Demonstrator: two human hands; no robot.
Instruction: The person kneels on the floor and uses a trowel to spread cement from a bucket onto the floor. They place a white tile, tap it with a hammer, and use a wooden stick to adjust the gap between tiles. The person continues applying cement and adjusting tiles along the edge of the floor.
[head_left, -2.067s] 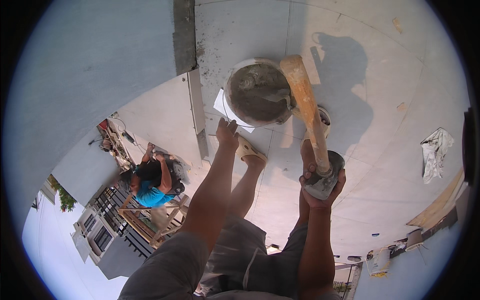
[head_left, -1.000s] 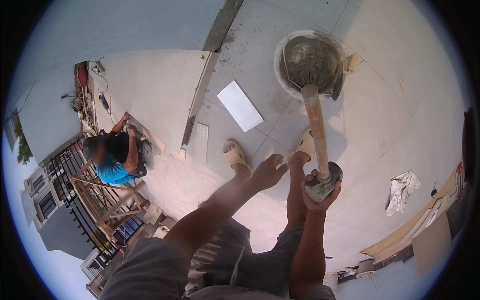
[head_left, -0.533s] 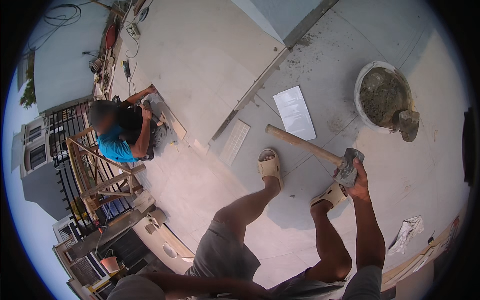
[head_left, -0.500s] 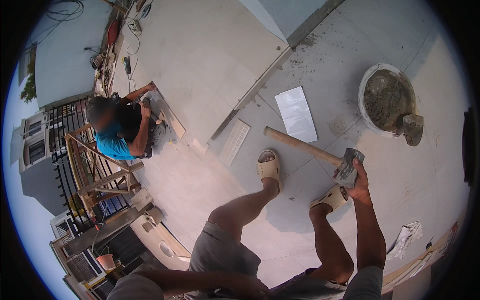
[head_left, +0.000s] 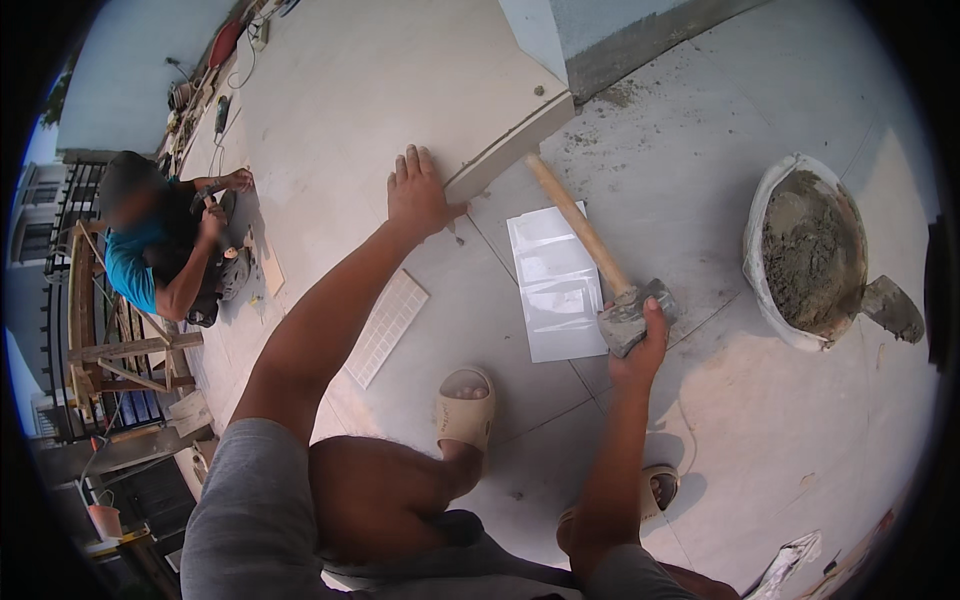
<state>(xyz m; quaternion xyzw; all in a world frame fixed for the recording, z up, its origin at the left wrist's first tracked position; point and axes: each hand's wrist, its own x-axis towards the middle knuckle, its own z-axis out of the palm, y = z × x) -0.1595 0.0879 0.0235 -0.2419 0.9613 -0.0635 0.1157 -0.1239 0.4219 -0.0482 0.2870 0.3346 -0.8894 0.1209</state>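
Observation:
My left hand (head_left: 418, 195) rests open on the edge of a raised pale slab (head_left: 350, 90), fingers spread. In my right hand (head_left: 642, 352) is a mortar-stained mallet, held by its dark head (head_left: 620, 325), with its wooden handle (head_left: 565, 208) pointing up-left across a white sheet (head_left: 545, 320) on the floor. A gridded tile piece (head_left: 388, 328) lies below my left hand. To the right, a white bucket (head_left: 758, 225) contains grey mortar (head_left: 805, 265), and a trowel (head_left: 892, 308) coated in mortar projects from its lower right side.
A co-worker (head_left: 140, 270) in blue crouches at the left, both hands busy with a tool near the floor. Behind them stand a wooden frame (head_left: 135, 352) and railings. A wall (head_left: 630, 30) meets the slab at the top. Cords and assorted items line the upper left.
My left arm has come up from low in the view onto the slab edge. I have leaned toward the slab; the mallet has moved a little left in view, still in my right hand.

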